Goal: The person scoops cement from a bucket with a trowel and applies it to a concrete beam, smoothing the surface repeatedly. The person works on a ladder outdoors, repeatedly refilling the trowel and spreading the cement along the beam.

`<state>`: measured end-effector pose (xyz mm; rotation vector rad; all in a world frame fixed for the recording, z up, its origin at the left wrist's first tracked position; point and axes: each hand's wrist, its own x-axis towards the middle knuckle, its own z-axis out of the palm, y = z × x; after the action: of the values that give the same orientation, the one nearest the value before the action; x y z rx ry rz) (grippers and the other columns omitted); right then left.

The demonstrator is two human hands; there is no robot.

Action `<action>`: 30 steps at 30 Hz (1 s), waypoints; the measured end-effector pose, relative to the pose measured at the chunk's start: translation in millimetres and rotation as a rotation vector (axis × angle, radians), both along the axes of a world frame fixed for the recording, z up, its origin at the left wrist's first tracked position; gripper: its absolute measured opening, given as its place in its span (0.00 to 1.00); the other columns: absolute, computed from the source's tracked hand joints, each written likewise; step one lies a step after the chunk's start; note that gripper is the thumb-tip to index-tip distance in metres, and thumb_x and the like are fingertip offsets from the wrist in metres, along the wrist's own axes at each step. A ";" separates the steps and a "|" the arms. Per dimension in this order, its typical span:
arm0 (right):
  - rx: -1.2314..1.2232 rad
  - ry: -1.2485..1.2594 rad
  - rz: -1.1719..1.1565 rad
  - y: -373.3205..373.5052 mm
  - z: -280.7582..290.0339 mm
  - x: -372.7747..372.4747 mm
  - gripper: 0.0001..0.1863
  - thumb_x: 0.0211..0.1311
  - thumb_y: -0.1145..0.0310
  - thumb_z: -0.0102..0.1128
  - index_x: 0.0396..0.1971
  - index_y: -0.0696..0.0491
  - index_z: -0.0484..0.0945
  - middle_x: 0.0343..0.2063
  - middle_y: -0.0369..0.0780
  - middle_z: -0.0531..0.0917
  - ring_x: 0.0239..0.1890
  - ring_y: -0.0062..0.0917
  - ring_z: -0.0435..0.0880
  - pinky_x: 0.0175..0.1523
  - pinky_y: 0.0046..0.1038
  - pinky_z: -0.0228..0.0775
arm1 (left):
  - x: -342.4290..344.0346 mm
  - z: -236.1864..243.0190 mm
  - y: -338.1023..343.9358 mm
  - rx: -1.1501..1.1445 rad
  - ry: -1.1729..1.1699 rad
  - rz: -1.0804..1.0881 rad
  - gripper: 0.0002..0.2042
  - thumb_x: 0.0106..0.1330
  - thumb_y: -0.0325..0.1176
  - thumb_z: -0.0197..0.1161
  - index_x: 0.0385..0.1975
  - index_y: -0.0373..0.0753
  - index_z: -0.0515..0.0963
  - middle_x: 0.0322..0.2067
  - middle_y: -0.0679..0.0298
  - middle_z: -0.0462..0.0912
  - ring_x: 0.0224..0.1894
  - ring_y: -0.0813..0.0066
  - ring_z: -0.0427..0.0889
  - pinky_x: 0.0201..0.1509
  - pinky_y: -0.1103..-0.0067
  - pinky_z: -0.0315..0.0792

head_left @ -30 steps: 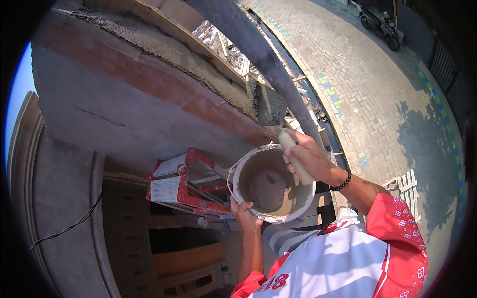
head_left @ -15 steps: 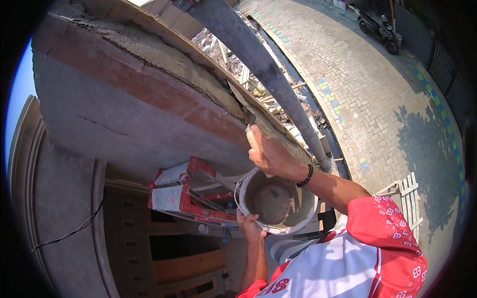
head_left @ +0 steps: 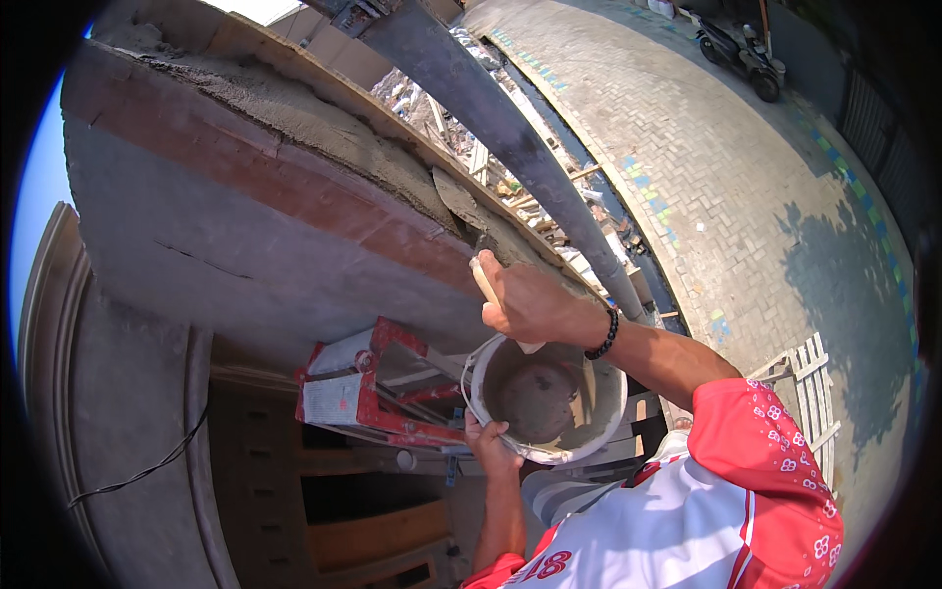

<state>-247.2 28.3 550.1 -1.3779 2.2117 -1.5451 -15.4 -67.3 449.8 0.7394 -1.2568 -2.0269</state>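
Observation:
My right hand (head_left: 535, 299) is closed round the pale wooden handle of a trowel (head_left: 455, 199). The blade lies against wet grey mortar (head_left: 324, 133) spread along the top of a wall ledge (head_left: 294, 196). A dark beaded bracelet (head_left: 603, 334) circles that wrist. My left hand (head_left: 493, 447) grips the rim of a white bucket (head_left: 473, 393) below the right forearm. The bucket is tilted so that its mortar-smeared inside shows, with some mortar at the bottom and a pale stick-like piece along one side.
A red and white stepladder (head_left: 368, 378) stands left of the bucket, under the ledge. Beyond the wooden board (head_left: 392, 137) edging the mortar, a thick grey pole (head_left: 510, 123) slants down. Farther off are rubble, a drainage channel, a paved lane (head_left: 706, 196) and a parked motorbike (head_left: 741, 54).
My right hand and the trowel have shifted slightly left along the mortar, the blade now showing more of its face. The left hand keeps its hold on the bucket.

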 end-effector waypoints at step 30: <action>-0.183 -0.929 0.204 37.4 -77.6 -74.0 0.21 0.73 0.50 0.43 0.37 0.55 0.72 0.20 0.34 0.74 0.17 0.16 0.73 0.20 0.21 0.70 | 34.2 7.9 -1.5 -0.031 -0.074 0.071 0.34 0.36 0.15 0.48 0.54 0.30 0.69 0.49 0.52 0.78 0.51 0.58 0.80 0.60 0.68 0.74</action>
<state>-321.2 65.7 472.6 -0.6398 1.3517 -1.8140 18.8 -68.8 457.7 0.8386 -1.2825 -1.9345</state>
